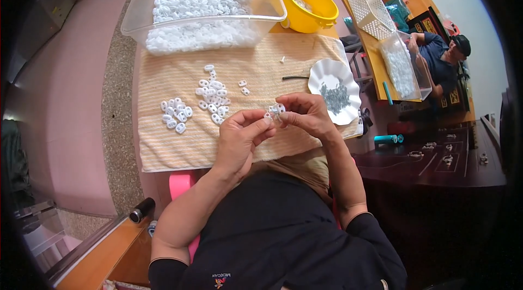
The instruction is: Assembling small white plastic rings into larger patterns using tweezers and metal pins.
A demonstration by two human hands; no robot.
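My left hand and my right hand meet over the near part of a striped towel. Between their fingertips they pinch small white plastic pieces, one side in each hand; whether these are joined cannot be made out. To the left lie two piles of white oval plastic pieces with two dark holes each, a smaller pile and a longer pile. Two more such pieces rest apart, just beyond my fingers. A white scalloped plate right of my right hand holds many small grey metal parts.
A large clear tub full of white pieces stands at the back, beside a yellow basin. A thin black stick touches the plate. At right, a person sits by another tub and a white basket.
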